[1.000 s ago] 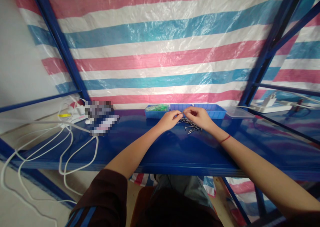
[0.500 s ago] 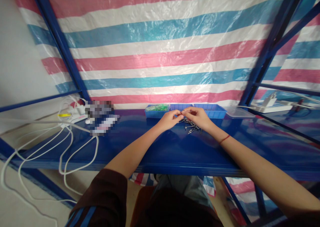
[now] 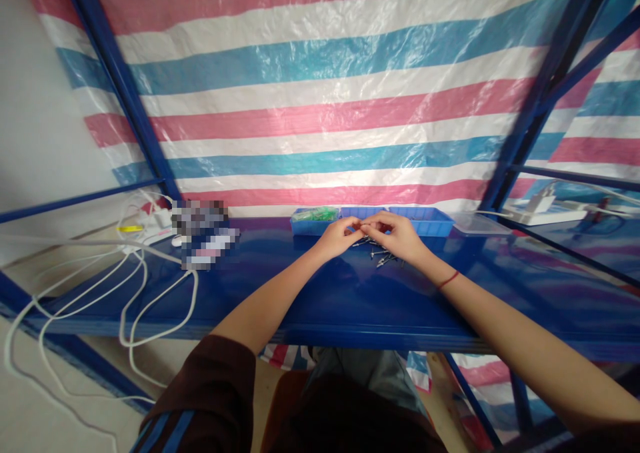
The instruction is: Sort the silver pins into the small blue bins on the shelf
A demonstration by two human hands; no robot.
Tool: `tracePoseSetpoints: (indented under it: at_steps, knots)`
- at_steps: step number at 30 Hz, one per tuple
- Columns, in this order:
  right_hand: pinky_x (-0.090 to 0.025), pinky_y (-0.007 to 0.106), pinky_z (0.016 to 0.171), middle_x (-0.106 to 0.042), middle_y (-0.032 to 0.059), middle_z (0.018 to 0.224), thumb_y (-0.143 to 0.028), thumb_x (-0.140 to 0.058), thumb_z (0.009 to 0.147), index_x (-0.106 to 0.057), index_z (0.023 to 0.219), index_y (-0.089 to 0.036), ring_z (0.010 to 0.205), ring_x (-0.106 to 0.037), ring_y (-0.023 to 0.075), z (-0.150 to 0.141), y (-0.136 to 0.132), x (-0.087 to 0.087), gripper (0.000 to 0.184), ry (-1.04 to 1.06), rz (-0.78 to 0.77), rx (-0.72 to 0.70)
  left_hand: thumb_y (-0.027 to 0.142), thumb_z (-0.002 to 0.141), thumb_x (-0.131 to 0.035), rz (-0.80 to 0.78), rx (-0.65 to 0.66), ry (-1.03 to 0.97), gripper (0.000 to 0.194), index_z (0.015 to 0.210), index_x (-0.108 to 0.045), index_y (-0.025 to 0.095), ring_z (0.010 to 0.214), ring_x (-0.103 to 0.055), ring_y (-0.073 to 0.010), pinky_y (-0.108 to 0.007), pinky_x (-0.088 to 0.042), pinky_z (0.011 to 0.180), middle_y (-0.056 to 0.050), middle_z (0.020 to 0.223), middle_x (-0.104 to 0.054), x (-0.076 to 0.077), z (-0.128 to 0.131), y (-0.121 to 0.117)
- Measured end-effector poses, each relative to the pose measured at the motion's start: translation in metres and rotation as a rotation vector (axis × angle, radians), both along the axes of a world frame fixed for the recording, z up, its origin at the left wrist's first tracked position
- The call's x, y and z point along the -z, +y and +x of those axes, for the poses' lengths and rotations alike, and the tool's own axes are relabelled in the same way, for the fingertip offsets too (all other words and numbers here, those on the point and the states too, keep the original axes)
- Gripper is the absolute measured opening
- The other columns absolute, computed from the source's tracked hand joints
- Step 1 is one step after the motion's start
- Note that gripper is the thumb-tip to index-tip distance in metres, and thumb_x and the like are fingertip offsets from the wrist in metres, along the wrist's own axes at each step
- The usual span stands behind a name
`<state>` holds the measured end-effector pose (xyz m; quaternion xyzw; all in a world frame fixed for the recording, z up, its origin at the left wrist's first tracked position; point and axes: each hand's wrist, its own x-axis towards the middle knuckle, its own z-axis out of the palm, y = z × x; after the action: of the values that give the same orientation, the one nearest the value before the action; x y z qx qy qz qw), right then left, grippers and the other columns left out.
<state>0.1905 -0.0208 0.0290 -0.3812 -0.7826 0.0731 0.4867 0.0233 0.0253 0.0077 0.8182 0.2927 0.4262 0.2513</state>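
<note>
A striped sheet point(image 3: 320, 110) spans the upper frame; white cables point(image 3: 195, 288) loop at lower left.

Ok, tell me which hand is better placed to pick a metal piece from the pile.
Right, I'd judge: the right hand is closest to the loose metal pieces and partly hides them; the left hand sits farther off, to their left.

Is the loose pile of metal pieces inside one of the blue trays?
No, the pile of metal pieces lies on the blue tabletop, in front of the blue trays.
</note>
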Motion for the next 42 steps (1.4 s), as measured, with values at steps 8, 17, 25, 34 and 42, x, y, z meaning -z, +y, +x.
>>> tracePoseSetpoints:
  at_steps: [8,17,25,34,42]
  knots:
    - [-0.044,0.029,0.062,-0.068,0.0075,0.082,-0.039,-0.054,0.08,-0.069,0.081,-0.015,0.067,-0.058,0.0161,0.007,0.006,0.0,0.028,-0.061,-0.047,0.06,0.033,0.078,-0.058,0.106,-0.115,-0.087,0.018,0.082,-0.06,0.015,0.068,-0.056,-0.0091,-0.023,-0.047,0.068,-0.003,0.085,-0.063,-0.009,-0.002,-0.006]
    - [-0.039,0.023,0.047,-0.057,0.0004,0.06,-0.039,-0.058,0.074,-0.063,0.075,-0.015,0.048,-0.047,0.0092,0.022,0.027,0.006,0.024,0.321,-0.414,0.06,0.038,0.082,-0.054,0.159,-0.102,0.163,0.037,0.113,-0.053,0.017,0.069,-0.057,-0.0105,-0.028,-0.047,0.073,-0.005,0.093,-0.061,-0.006,-0.005,-0.011]
    - [-0.027,0.02,0.035,-0.039,-0.0045,0.047,-0.032,-0.055,0.078,-0.057,0.068,-0.016,0.036,-0.031,0.0057,0.077,0.05,0.012,0.019,0.776,-0.591,0.427,0.035,0.086,-0.048,0.308,0.02,0.494,0.026,0.099,-0.066,0.02,0.088,-0.06,-0.0156,-0.026,-0.046,0.08,-0.005,0.098,-0.063,0.0,-0.007,-0.013]
    - [-0.023,0.024,0.038,-0.037,-0.0027,0.046,-0.039,-0.047,0.081,-0.056,0.062,-0.017,0.037,-0.03,0.0077,0.06,0.04,0.008,0.03,0.645,-0.521,0.313,0.035,0.089,-0.044,0.425,-0.026,0.691,0.03,0.102,-0.069,0.023,0.1,-0.059,-0.0189,-0.03,-0.043,0.091,-0.005,0.108,-0.065,0.008,0.017,-0.03]
    - [-0.033,0.027,0.05,-0.051,0.0018,0.05,-0.049,-0.045,0.08,-0.064,0.064,-0.015,0.047,-0.043,0.0125,0.039,0.03,0.008,0.042,0.128,-0.375,0.303,0.022,0.088,-0.044,0.355,-0.061,0.691,0.026,0.097,-0.068,0.019,0.094,-0.061,-0.0178,-0.028,-0.046,0.087,-0.006,0.097,-0.067,0.008,0.011,-0.023]
